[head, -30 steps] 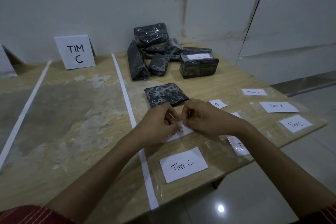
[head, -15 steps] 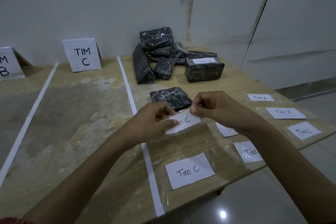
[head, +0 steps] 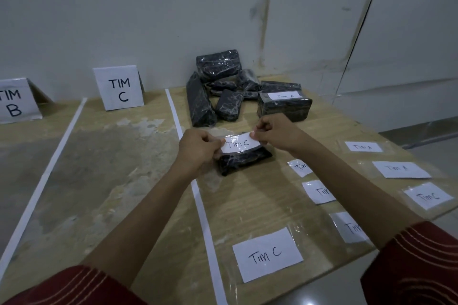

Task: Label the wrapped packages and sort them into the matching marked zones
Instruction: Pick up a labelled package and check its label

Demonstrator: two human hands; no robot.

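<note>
A white "Tim C" label (head: 238, 143) is stretched between my two hands just above a small black wrapped package (head: 244, 160) lying on the table. My left hand (head: 199, 150) pinches the label's left end and my right hand (head: 273, 135) pinches its right end. Whether the label touches the package I cannot tell. Behind it lies a pile of several black wrapped packages (head: 218, 82), and a bigger package (head: 285, 106) at the right bears a "Tim A" label. A standing "TIM C" sign (head: 119, 88) marks the zone to the left, and a "TIM B" sign (head: 14, 101) stands further left.
White tape lines (head: 195, 193) divide the wooden table (head: 111, 168) into zones. Loose labels lie at the right and front: a big "Tim C" label (head: 267, 254), a "Tim A" label (head: 401, 169), a further "Tim C" label (head: 428, 195). The table's edge runs close at the right and front.
Both hands lifted the "Tim C" label off the table front and carried it away from me to just over the small black package. The view also tilted up.
</note>
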